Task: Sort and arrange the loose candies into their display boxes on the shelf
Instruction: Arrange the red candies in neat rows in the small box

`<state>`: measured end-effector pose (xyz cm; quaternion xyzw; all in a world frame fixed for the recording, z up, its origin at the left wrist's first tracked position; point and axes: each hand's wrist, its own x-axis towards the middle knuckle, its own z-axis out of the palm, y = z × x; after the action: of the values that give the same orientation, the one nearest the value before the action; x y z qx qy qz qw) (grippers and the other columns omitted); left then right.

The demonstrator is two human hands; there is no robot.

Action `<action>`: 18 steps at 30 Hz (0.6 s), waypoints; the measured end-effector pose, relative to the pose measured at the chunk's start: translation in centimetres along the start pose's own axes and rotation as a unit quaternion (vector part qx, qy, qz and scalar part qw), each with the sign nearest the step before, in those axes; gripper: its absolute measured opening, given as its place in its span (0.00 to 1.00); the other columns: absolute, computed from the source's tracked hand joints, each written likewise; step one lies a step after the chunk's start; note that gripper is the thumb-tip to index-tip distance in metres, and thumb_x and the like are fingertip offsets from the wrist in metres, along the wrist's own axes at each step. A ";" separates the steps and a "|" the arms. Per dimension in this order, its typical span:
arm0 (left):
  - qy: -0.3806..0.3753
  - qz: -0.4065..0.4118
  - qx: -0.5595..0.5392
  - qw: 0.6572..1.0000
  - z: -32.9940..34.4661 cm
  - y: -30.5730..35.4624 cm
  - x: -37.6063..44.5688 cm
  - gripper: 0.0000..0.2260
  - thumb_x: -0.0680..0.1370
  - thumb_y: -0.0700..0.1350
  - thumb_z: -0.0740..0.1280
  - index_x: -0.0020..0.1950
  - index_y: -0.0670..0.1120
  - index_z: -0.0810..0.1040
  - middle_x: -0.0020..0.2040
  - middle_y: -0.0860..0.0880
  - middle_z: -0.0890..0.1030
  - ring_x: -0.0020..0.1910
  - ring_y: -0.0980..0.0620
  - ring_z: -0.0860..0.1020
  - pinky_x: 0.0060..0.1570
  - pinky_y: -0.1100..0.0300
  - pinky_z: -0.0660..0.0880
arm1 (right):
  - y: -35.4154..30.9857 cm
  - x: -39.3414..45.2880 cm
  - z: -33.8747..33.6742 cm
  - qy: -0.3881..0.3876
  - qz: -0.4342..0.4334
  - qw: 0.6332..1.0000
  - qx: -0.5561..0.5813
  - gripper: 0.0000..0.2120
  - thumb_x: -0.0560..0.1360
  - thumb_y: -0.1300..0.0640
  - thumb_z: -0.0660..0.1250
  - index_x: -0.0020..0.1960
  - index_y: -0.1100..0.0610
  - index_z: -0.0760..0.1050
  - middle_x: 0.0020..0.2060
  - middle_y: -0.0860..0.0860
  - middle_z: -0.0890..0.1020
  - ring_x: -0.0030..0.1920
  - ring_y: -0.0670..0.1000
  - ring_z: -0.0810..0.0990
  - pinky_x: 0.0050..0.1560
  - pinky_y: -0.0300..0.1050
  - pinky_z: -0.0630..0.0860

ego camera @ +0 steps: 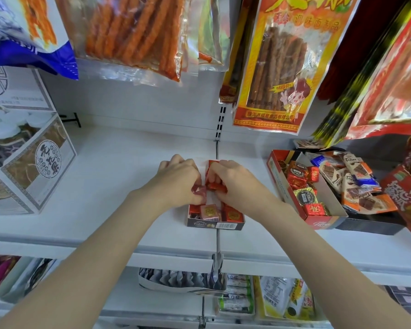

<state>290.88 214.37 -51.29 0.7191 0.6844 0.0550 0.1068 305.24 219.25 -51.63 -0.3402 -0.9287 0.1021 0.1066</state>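
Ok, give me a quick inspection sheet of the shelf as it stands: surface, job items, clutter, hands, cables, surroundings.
Surface: white shelf, a divider rail running front to back under the small box.
Job's things: small box at the shelf front, holding square wrapped candies; red box to the right, filled with mixed candies.
Clutter: loose snack packets piled right of the red box.
Grippers: left hand and right hand both pinch red candies over the small box.
Cables: nothing seen.
Surroundings: hanging snack bags above; grey carton at left; lower shelf stocked.
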 end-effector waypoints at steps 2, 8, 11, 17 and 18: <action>0.013 0.002 -0.002 1.000 -0.1 0.1 0.0 0.15 0.70 0.54 0.70 0.52 0.47 0.78 0.52 0.51 0.72 0.60 0.48 0.64 0.54 0.56 0.60 | -0.1 -0.1 -0.2 -0.022 -0.007 1.000 0.013 0.07 0.69 0.63 0.67 0.47 0.58 0.73 0.44 0.50 0.73 0.43 0.47 0.67 0.44 0.40 0.67; 0.018 0.023 -0.038 0.999 -0.1 -0.1 -0.3 0.10 0.70 0.51 0.71 0.46 0.52 0.73 0.40 0.55 0.72 0.56 0.52 0.65 0.52 0.58 0.58 | 0.2 -0.2 -1.1 -0.058 0.009 0.998 0.020 0.04 0.70 0.61 0.69 0.45 0.58 0.77 0.44 0.50 0.76 0.42 0.46 0.71 0.46 0.39 0.71; 0.045 0.020 -0.085 0.995 -0.3 -0.3 -0.6 0.09 0.70 0.50 0.72 0.41 0.53 0.71 0.44 0.54 0.77 0.54 0.52 0.69 0.53 0.59 0.58 | -0.3 -0.1 -0.4 -0.061 0.014 0.998 -0.001 0.06 0.70 0.62 0.68 0.39 0.54 0.72 0.44 0.51 0.76 0.44 0.49 0.71 0.48 0.43 0.72; 0.097 -0.009 -0.193 0.976 -1.0 -1.4 -1.3 0.12 0.70 0.43 0.70 0.36 0.53 0.67 0.46 0.50 0.80 0.48 0.50 0.77 0.45 0.59 0.71 | -0.1 0.2 -1.1 -0.046 0.014 0.999 -0.020 0.02 0.72 0.58 0.67 0.44 0.56 0.78 0.45 0.50 0.80 0.48 0.49 0.74 0.49 0.40 0.72; 0.107 -0.014 -0.192 0.976 -0.9 -1.6 -1.4 0.13 0.70 0.42 0.70 0.36 0.53 0.67 0.44 0.51 0.80 0.45 0.50 0.77 0.40 0.62 0.70 | -0.1 0.2 -1.4 -0.041 0.020 0.999 -0.002 0.04 0.73 0.57 0.66 0.45 0.56 0.79 0.45 0.50 0.81 0.46 0.48 0.75 0.46 0.35 0.71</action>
<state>289.01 213.12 -50.65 0.6660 0.6782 0.2600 0.1698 305.41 219.47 -50.22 -0.3543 -0.9255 0.1162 0.0660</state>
